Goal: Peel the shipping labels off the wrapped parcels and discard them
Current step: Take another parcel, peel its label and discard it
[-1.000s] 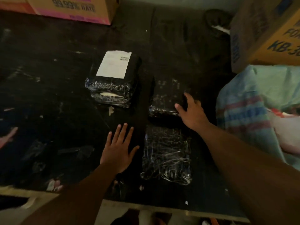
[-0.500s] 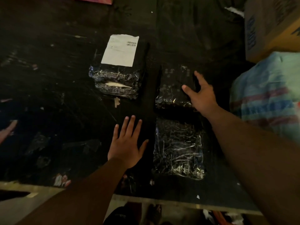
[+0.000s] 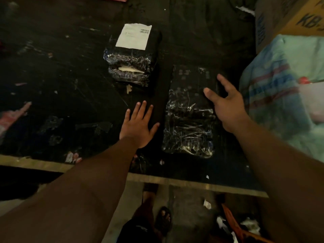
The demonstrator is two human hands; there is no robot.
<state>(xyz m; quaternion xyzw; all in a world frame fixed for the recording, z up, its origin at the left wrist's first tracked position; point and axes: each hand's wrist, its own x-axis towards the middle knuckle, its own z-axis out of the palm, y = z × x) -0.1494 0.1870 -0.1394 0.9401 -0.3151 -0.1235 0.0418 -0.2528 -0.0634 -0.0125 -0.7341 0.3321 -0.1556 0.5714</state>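
Note:
Three black parcels in shiny plastic wrap lie on the dark table. The left parcel carries a white shipping label on its far half. To the right, a far parcel and a near parcel lie end to end, and neither shows a label. My left hand rests flat on the table, fingers straight, just left of the near parcel. My right hand has its fingers spread at the right edge of those two parcels, thumb over the wrap, holding nothing.
A cardboard box and a pale woven sack crowd the table's right side. Paper and tape scraps dot the table. The table's front edge runs across below my arms. Beneath it are my sandalled foot and floor litter.
My right hand has drawn back toward me along the right parcels' edge and spread wider. The gap between the far and near right parcels has closed. My left hand stays flat.

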